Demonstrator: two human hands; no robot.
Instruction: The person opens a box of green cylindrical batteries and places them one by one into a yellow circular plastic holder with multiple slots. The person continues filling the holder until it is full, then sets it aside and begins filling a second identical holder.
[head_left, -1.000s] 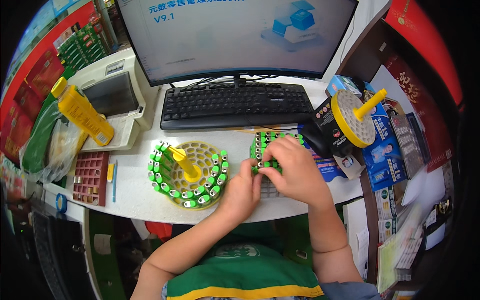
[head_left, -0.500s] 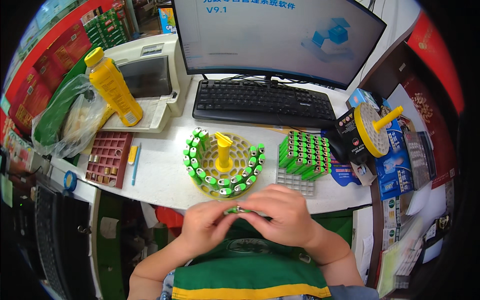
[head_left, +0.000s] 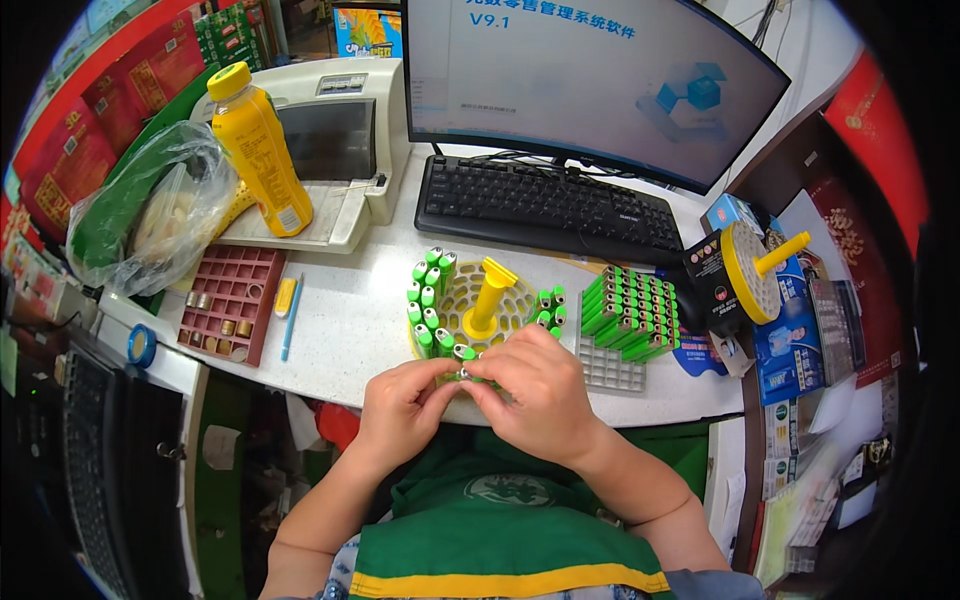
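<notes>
A round yellow rack (head_left: 515, 306) with honeycomb holes and an upright yellow handle (head_left: 489, 300) stands at the desk's front. Green lighters (head_left: 430, 296) with metal tops are set upright around its rim. My left hand (head_left: 400, 412) and my right hand (head_left: 540, 400) meet at the rack's near edge, fingertips pinched together on a lighter (head_left: 464, 374), mostly hidden by my fingers. The near right part of the rim is behind my right hand. To the right, a block of green lighters (head_left: 630, 310) fills most of a grey grid tray (head_left: 612, 373).
Beyond the rack are a black keyboard (head_left: 550, 205) and a monitor (head_left: 590, 80). On the left are a yellow bottle (head_left: 262, 150), a printer (head_left: 385, 200), a plastic bag (head_left: 150, 205) and a red compartment tray (head_left: 232, 300) with coins. A second yellow rack piece (head_left: 750, 272) leans at right.
Both hands have moved forward from the desk's front edge to the near rim of the rack, carrying the lighter. The view has shifted slightly, so the desk items appear further right.
</notes>
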